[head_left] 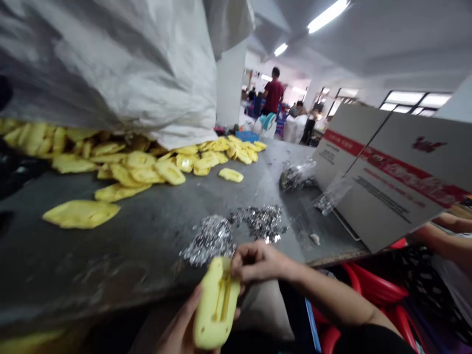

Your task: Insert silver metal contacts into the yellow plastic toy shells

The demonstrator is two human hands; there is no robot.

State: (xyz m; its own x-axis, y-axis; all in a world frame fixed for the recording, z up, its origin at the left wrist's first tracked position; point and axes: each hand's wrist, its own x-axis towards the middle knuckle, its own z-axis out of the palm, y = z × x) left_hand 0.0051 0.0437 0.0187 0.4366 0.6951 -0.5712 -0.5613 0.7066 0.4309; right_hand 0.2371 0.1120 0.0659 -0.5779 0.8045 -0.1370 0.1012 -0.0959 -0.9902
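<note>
A yellow plastic casing (pixel 214 314) with a long recessed slot and small holes is held tilted up in front of the table edge. My left hand (pixel 184 322) is closed around it from the left and below, fingertips showing on the far side. At the casing's upper right edge, my right hand (pixel 258 263) has its fingers pinched together; whatever is between them is hidden. Just beyond the hands lie two piles of small shiny metal pieces, the nearer metal pile (pixel 211 241) and the farther metal pile (pixel 263 221).
Many yellow casings (pixel 140 167) are heaped under a large white sack (pixel 147 64) on the grey table (pixel 147 260). To the right are a bag of metal parts (pixel 295 178), a smaller plastic bag (pixel 330 199) and a cardboard carton (pixel 398 182). Another person's arm (pixel 438 241) shows beyond it.
</note>
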